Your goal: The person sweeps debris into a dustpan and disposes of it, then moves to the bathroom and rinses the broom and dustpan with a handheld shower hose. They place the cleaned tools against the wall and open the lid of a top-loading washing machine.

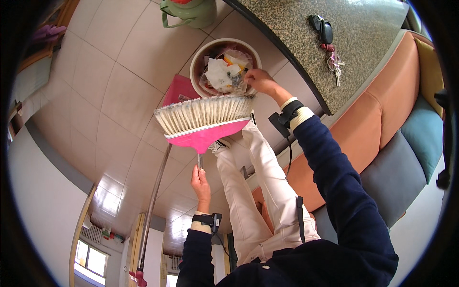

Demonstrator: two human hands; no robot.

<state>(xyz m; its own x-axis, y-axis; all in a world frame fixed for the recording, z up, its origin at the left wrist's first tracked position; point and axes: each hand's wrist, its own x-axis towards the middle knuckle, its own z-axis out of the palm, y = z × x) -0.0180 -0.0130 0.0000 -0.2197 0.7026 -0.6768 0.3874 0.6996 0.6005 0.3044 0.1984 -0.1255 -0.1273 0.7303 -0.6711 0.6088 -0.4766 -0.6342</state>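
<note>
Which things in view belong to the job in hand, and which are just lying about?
Apparently in use:
Pink broom with cream bristles, in the left hand
Round whitish bin of litter, right hand by its rim
Pink plastic dustpan beside the bin

Just lying about:
Metal keys with a black fob on the speckled grey tabletop
Green jug-shaped container on the floor

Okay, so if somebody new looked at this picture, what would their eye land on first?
Probably the broom in the middle, with its bright pink head and pale bristles, held by the handle in the left hand. Just beyond it is a round bin full of rubbish, with the right hand at its right edge. After that, perhaps the orange sofa on the right.
</note>
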